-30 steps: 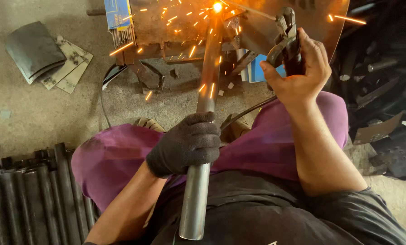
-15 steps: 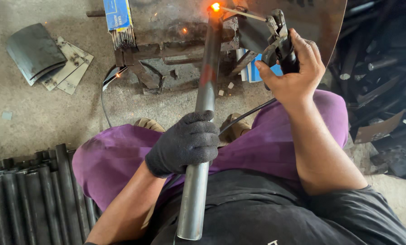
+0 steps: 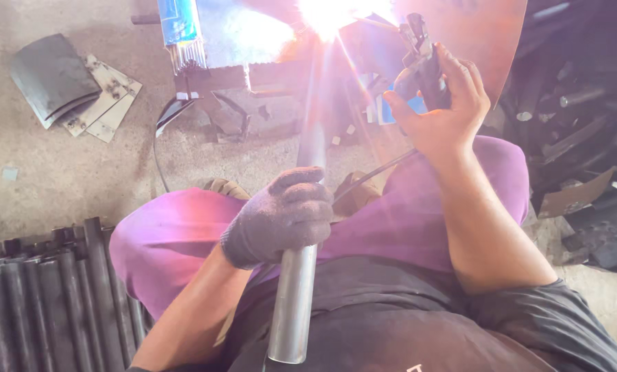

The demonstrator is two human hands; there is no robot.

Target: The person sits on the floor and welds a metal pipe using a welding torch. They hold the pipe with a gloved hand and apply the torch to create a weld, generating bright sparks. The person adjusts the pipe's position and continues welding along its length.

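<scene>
My left hand (image 3: pixel 281 217), in a dark knit glove, grips a steel pipe (image 3: pixel 292 303) that runs from my lap up toward a metal frame (image 3: pixel 219 83) on the floor. A blinding white welding arc (image 3: pixel 325 14) burns at the pipe's far end and hides the joint. My bare right hand (image 3: pixel 443 110) holds a black welding electrode holder (image 3: pixel 422 52) just right of the arc, its cable (image 3: pixel 374 176) trailing down across my purple trouser leg.
A stack of dark steel pipes (image 3: pixel 39 303) lies at the lower left. A blue packet of welding rods (image 3: pixel 181 31) stands by the frame. Flat metal plates (image 3: pixel 74 89) lie at the upper left. Dark scrap metal (image 3: pixel 584 117) crowds the right side.
The arc has flared from a small orange glow into a bright white glare, after the sparks of a second ago. Both hands stay about where they were.
</scene>
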